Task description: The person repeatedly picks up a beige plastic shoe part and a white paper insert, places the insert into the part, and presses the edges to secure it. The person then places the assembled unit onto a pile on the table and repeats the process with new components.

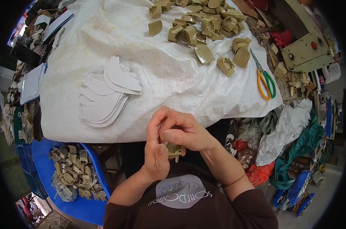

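One olive block [175, 150] is being worked in the head view, held close to the person's body at the near edge of the sheet-covered worktop [173, 76]. The left hand [157, 162] grasps it, thumb in front. The right hand [190, 133] has its thumb and fingers drawn together at the block's upper end; whether they pinch the block or something thin on it, I cannot tell.

This piece looks partway through handling. Beyond it lies a loose heap of similar blocks [209, 26], seemingly waiting, though some may be finished. Left of the hands, a fanned stack of white cut shapes [106, 101] lies apart from any block, apparently unused. Scissors [260, 69] lie untouched near the heap. The blue tub [100, 168] holds many shiny-looking pieces [75, 171], possibly another batch; their stage is unclear.
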The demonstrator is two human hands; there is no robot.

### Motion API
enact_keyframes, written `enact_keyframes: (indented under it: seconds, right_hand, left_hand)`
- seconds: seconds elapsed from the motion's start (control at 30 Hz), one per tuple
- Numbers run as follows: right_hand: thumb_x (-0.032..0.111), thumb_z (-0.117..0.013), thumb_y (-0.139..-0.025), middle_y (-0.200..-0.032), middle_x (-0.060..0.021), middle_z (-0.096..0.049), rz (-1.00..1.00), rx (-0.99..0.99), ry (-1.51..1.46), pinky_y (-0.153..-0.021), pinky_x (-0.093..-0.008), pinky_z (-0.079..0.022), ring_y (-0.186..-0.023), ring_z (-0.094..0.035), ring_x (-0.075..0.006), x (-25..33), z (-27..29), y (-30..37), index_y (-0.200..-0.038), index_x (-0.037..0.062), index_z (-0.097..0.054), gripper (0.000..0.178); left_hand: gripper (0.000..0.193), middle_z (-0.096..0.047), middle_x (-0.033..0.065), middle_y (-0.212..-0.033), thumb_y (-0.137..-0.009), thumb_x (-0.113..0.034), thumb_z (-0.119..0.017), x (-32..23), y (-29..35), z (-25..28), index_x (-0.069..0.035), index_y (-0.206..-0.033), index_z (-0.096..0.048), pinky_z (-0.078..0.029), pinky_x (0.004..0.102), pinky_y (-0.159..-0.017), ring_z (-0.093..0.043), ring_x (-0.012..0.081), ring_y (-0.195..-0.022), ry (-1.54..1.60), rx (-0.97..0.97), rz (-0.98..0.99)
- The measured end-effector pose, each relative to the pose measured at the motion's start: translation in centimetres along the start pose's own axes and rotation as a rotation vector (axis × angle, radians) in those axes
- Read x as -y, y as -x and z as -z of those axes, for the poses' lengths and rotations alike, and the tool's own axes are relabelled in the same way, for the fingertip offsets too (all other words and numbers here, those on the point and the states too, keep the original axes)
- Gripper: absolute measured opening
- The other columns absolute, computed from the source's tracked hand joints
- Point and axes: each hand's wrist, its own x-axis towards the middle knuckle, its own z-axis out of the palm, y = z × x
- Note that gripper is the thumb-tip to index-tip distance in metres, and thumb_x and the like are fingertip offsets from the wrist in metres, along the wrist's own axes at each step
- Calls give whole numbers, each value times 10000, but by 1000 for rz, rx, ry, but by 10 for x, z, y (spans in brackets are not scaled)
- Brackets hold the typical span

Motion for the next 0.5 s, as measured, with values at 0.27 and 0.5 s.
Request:
enact_keyframes:
  seconds: [0.27,0.5]
  right_hand:
    - [136,-432,-949,-1212,-128,-455,338,-257,171,-962,-327,-359,-1095,-456,-230,-28,-32,10,-1313,43,-458,377]
    - [241,-382,-995,-1185,-136,-481,408,-262,383,-921,-331,-386,-1055,-493,-246,-28,-31,8,-1327,-5,-429,416]
  left_hand:
    - [519,-490,113,-1095,-961,-280,-411,-2,-6,6,-23,-1378,-242,-432,271,-826,-516,131,-954,65,-216,-5]
    - [501,-502,96,-1101,-963,-268,-372,8,0,5,-67,-1399,-229,-447,287,-827,-520,146,-972,68,-201,-31]
